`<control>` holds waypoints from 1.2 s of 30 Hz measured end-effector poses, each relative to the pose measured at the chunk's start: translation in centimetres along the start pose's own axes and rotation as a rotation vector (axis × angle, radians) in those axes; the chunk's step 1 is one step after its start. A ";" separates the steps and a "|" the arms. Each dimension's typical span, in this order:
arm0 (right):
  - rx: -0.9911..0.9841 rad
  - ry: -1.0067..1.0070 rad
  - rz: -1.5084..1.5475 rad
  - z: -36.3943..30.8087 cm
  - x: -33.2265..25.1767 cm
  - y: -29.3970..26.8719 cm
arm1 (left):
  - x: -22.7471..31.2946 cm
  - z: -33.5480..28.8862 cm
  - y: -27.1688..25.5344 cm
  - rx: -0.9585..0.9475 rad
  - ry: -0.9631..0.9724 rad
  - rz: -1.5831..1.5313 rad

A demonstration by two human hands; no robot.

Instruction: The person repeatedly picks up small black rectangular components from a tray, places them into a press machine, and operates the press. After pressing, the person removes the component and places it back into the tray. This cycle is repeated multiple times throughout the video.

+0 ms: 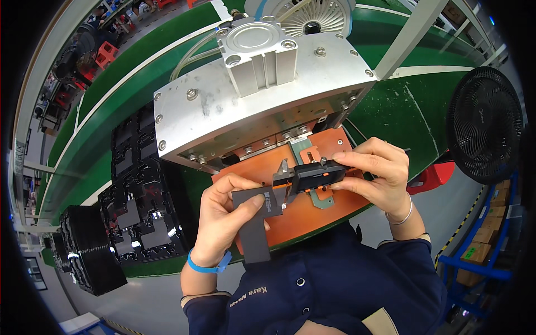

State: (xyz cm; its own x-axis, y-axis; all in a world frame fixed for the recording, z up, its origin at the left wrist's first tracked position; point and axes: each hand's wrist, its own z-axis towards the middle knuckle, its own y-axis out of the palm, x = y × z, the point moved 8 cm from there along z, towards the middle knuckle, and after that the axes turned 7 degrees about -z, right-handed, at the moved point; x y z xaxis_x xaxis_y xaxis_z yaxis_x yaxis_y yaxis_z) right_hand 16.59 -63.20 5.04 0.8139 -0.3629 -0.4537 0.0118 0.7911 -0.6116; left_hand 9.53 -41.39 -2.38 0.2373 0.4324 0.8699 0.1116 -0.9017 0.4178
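Note:
My left hand (229,209) pinches a flat dark grey L-shaped piece (256,237) between thumb and fingers, its narrow leg pointing down toward my shirt. My right hand (379,173) grips a black digital caliper (318,176), fingers above and thumb below its body. The caliper's jaws are at the right edge of the grey piece; whether they touch it I cannot tell. Beneath both hands lies an orange plate (296,226) with a greenish-grey strip (322,201) across it. The caliper hides part of that strip.
A metal press (262,103) with a square cylinder on top stands just beyond my hands. Stacked black trays (139,218) stand at the left on the green bench. A black fan (484,125) is at the right, a white fan (312,17) behind the press. A blue rack (474,268) holds boxes.

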 end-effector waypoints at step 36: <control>-0.064 0.085 0.043 -0.3 -0.4 -1.1 | 1.7 -2.6 -0.8 0.046 0.087 0.066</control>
State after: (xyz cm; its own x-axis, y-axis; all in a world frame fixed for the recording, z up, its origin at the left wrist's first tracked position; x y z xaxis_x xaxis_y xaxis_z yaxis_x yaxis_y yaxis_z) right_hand 16.09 -64.10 5.63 0.7604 -0.3723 -0.5321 -0.0615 0.7744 -0.6297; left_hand 7.36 -39.88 -0.54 0.1607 0.3686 0.9156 0.1432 -0.9265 0.3479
